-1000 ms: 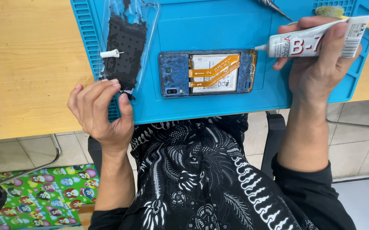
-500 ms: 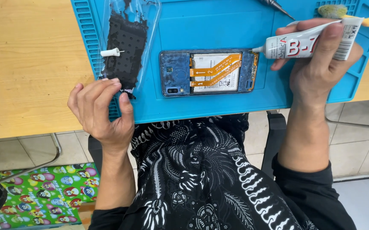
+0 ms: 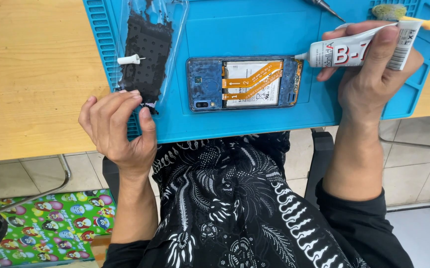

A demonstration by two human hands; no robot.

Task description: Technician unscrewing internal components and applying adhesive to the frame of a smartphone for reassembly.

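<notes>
Bench (image 3: 31,74): pale wood top, carrying all items below; tiled floor and a bright cartoon-printed sheet (image 3: 51,223) show under its near edge.

Work mat (image 3: 254,30): blue, moulded, with ribbed slots along its left border and shallow compartments at its right end; lies on the bench, near edge overhanging toward the person's lap. Landmark for all places here.

Back cover (image 3: 148,54): clear phone shell with a black, dotted adhesive liner inside; lies lengthwise at the mat's left end.

Opened phone (image 3: 245,83): blue-framed, back off, lying flat at the mat's centre; pale battery with a grey label, crossed by two orange ribbon cables bearing small white marks.

Right hand (image 3: 373,84): at the mat's right side, grip clamped around the glue tube.

Left hand (image 3: 118,129): at the mat's near left corner, fingers curled loosely, grip apart and empty, fingertips touching the near end of the back cover.

Glue tube (image 3: 359,49): white, with red lettering and a black barcode patch near its tail; held level, nozzle touching the phone's right end.

Brush (image 3: 413,17): yellow handle, greenish bristle head, at the mat's far right corner.

Tube cap (image 3: 128,60): small, white, with a pin, resting on the back cover.

Metal tool tip (image 3: 324,6): at the mat's far edge, partly out of view.
</notes>
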